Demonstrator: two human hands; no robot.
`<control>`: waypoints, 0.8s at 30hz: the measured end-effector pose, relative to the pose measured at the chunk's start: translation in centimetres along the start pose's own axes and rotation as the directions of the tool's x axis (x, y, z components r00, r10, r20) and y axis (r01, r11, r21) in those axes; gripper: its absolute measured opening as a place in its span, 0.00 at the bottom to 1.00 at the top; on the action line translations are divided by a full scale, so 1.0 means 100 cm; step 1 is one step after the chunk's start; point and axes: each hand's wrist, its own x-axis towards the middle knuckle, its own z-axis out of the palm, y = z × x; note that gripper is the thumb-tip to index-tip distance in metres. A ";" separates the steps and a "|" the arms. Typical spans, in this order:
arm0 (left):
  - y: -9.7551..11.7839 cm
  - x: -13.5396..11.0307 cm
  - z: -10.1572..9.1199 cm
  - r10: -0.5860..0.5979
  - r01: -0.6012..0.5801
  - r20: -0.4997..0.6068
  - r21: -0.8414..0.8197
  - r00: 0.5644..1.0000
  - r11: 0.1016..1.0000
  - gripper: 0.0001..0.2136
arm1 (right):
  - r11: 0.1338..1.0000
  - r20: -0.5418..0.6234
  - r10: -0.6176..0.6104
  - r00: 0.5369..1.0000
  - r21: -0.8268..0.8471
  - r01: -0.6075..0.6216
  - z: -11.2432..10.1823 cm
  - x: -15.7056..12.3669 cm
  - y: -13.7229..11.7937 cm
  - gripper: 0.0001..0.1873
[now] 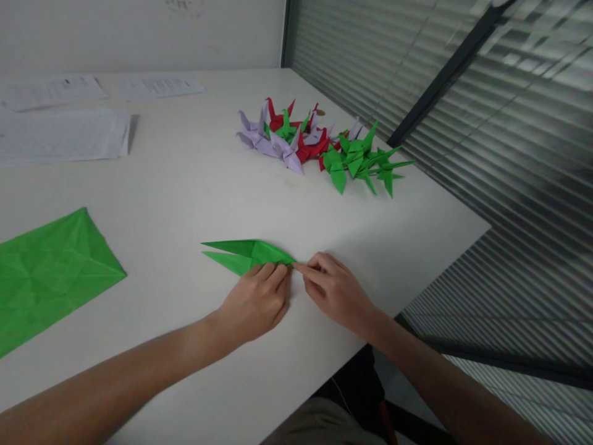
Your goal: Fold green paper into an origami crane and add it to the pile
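A folded green origami paper, long and narrow, lies on the white table with two pointed flaps spreading left. My left hand is closed over its lower right part, fingers curled on the paper, and hides some of the folds. At the paper's right tip is my right hand, its index finger stretched to the tip and the other fingers curled in. The underside of that right-hand grip is hidden.
Several folded paper cranes in green, red and lilac stand in a cluster toward the back right. A creased green sheet lies at left, printed papers behind it. Window blinds border the table's right edge.
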 end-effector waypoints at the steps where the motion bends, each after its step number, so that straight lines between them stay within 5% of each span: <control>1: 0.000 0.000 0.000 -0.001 0.001 0.001 0.003 1.000 1.000 0.12 | 0.999 0.015 -0.020 1.000 -0.039 0.021 0.002 -0.001 -0.002 0.17; 11: 0.000 -0.001 0.000 0.007 -0.007 0.004 -0.012 1.000 1.000 0.13 | 0.956 0.050 -0.073 0.996 -0.282 0.084 0.001 0.000 0.003 0.16; 18: 0.000 -0.002 -0.001 0.013 -0.013 0.020 0.000 1.000 1.000 0.10 | 0.983 -0.221 -0.158 0.962 -0.122 0.134 0.001 -0.016 0.021 0.20; 24: 0.000 -0.002 0.001 0.011 -0.011 0.007 -0.006 1.000 1.000 0.12 | 0.982 -0.071 -0.158 0.985 -0.118 0.149 0.005 -0.010 0.009 0.18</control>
